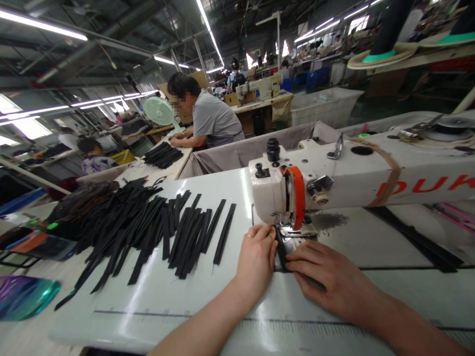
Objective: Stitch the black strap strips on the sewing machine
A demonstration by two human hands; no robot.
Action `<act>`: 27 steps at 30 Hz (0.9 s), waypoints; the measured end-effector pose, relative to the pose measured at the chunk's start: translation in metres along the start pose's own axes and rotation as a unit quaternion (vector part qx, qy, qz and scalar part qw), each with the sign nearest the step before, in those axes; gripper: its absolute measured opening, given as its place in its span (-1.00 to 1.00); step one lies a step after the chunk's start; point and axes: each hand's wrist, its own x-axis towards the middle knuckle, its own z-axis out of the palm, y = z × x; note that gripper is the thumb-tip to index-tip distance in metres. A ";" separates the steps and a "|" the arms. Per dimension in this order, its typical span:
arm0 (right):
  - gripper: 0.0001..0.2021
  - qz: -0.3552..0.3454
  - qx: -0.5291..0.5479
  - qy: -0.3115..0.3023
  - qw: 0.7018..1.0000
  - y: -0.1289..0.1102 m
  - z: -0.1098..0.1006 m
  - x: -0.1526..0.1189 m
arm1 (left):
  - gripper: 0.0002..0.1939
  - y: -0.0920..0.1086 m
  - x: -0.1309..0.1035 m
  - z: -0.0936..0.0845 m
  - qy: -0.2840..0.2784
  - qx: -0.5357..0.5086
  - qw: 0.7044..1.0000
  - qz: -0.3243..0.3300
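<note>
My left hand [256, 259] and my right hand [326, 279] press flat on a black strip [281, 253] lying under the presser foot [287, 231] of a white sewing machine [356, 175]. The left hand's fingers pinch the strip's left edge right beside the needle. My right hand lies on the strip's near end, fingers pointing left. A ring shows on my left hand.
A large spread of black strips [148, 232] covers the white table [178, 301] to the left. Iridescent sheets [25, 296] lie at the far left edge. A person in grey [211, 118] sits at the table ahead; other workers sit beyond. A grey fabric bin [237, 151] stands behind.
</note>
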 end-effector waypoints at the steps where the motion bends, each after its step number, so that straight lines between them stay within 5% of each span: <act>1: -0.77 0.001 -0.009 0.000 1.000 0.002 0.002 0.000 | -0.80 0.000 0.000 0.000 -0.001 0.001 1.000 0.001; 27: -0.67 0.012 -0.130 -0.018 0.991 0.011 0.010 0.006 | -0.77 0.001 -0.003 0.003 0.011 0.037 0.999 0.012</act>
